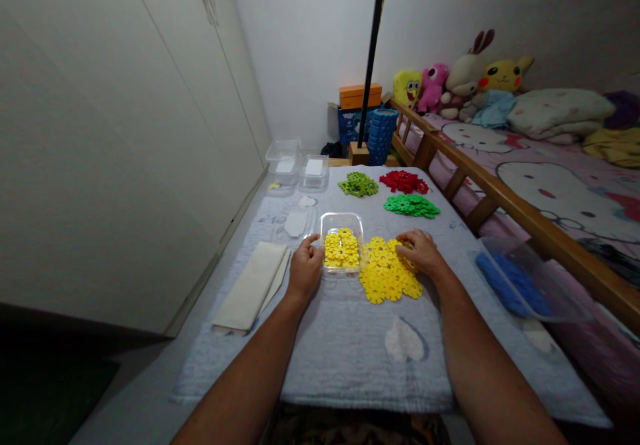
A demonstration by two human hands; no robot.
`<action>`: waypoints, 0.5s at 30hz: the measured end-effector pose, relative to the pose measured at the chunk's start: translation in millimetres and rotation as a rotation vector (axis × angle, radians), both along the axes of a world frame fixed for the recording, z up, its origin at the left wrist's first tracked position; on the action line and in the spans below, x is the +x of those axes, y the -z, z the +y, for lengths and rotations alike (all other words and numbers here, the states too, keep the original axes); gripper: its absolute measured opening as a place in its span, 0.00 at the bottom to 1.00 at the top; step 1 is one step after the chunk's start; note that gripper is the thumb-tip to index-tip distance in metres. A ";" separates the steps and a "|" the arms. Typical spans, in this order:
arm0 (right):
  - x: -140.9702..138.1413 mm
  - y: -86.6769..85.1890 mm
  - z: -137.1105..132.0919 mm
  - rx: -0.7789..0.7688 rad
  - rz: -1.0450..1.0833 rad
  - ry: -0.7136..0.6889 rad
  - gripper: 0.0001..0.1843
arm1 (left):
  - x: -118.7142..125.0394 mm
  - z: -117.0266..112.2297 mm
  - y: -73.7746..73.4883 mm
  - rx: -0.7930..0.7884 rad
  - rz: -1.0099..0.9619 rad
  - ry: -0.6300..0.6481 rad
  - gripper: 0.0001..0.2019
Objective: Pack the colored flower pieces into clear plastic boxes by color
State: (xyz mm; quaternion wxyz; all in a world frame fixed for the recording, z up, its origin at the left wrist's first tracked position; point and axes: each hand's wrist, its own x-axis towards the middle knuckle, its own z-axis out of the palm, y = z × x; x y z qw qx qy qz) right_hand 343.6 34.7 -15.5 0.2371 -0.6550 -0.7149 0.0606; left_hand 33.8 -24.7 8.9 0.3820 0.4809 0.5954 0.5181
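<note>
Nearest me, the grey cloth (350, 358) covers the work surface. My left hand (306, 268) is half closed, thumb and fingers pressed to the left wall of the clear tray (343, 216), which holds a layer of yellow discs (342, 248). My right hand (423, 253) lies curled, fingers down, on the far edge of the loose yellow pile (387, 277), just right of the tray. I cannot tell whether it grips a piece. A folded cream cloth (253, 285) lies well to the left. A second tray with blue discs (510, 284) sits to the right, by the bed rail (500, 188). Further off are the green pile (411, 205), the lime pile (358, 184) and the red pile (403, 181), then two empty boxes (284, 155). The label on the blue carton (350, 125) is too small to read.
</note>
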 end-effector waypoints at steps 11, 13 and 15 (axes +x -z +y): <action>5.7 -17.5 0.1 -0.104 0.327 -0.058 0.12 | 2.6 -0.8 -2.0 -0.010 0.013 0.016 0.24; 4.1 -20.8 -1.3 -0.091 0.446 -0.037 0.11 | 3.2 -1.1 -2.8 -0.011 0.009 0.018 0.24; 0.3 -23.8 -3.4 -0.076 0.580 -0.022 0.12 | 3.6 -1.3 -3.7 -0.012 -0.004 0.013 0.24</action>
